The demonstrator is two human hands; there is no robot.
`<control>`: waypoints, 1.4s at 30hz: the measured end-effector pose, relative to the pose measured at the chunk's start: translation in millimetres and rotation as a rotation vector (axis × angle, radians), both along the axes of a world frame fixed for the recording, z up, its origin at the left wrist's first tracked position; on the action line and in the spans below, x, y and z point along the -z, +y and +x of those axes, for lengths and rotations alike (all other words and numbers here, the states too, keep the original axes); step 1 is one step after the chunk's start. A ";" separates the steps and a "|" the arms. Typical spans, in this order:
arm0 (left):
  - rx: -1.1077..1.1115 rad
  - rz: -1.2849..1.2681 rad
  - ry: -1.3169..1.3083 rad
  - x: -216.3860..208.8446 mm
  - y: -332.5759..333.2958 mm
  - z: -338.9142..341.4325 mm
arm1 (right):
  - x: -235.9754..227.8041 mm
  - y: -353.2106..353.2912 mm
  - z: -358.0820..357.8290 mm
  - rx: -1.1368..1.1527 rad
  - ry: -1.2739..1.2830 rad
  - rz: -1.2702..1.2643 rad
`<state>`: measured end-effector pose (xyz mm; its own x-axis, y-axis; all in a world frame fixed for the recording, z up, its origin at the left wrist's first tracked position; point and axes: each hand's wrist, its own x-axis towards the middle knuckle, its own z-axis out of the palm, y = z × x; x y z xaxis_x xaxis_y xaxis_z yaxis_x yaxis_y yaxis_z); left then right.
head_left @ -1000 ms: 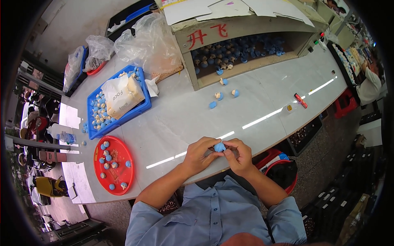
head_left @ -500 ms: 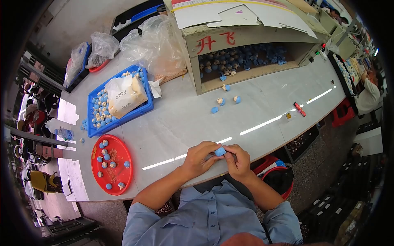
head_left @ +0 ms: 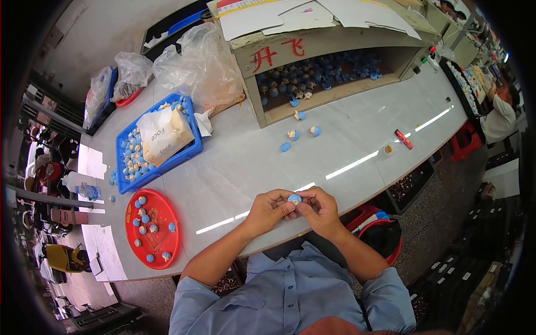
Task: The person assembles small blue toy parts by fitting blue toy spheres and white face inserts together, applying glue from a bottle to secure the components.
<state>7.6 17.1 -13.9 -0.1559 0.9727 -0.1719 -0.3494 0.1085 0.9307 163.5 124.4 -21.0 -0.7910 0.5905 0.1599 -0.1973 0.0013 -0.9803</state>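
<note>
Between my two hands, close to the front edge of the table, is a small blue-and-cream toy head (head_left: 295, 198). My left hand (head_left: 268, 210) pinches it from the left, with the thumb against its lower side. From the other side, the thumb and fingers of my right hand (head_left: 320, 210) also close on it. Its cream part faces me, below the rounded blue top. To the left, a red round tray (head_left: 162, 245) carries several similar toy heads. A few more pieces, including a toy head (head_left: 293, 134), lie on the table beyond my hands.
A blue basket (head_left: 162, 178) at the left holds many toy heads under a tissue pack (head_left: 162, 134). At the back stands an open-fronted box (head_left: 254, 95) with more heads inside. A red tube (head_left: 403, 139) and a small clear jar (head_left: 389, 149) lie at the right.
My hands have turned the toy head, so its cream part now shows where mostly blue did. My fingers have shifted closer together around it. The view has moved slightly.
</note>
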 end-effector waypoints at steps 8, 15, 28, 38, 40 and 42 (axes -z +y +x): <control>0.026 0.008 -0.011 1.9 1.8 -4.2 | -3.2 1.1 -6.5 0.095 0.076 0.196; 0.007 0.026 -0.018 8.7 -3.4 -3.5 | -1.1 -9.4 -11.4 0.310 0.086 0.857; 0.059 0.022 -0.095 5.7 0.0 -6.4 | -13.8 -0.5 -2.6 0.114 -0.044 0.257; 0.007 0.044 -0.140 5.1 -1.0 -4.3 | -6.7 7.9 -1.7 -0.016 0.010 0.222; 0.007 0.032 -0.135 5.4 -2.4 -3.4 | -4.0 6.3 -2.4 -0.085 0.048 -0.052; 0.028 0.007 -0.101 0.9 -3.1 -3.6 | -6.9 13.5 -0.8 -0.153 0.035 -0.103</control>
<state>4.1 14.0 -14.8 -0.1105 0.9777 -0.1788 -0.4379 0.1136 0.8918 162.7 138.0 -14.0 -0.8679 0.4784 0.1335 -0.2212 -0.1317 -0.9663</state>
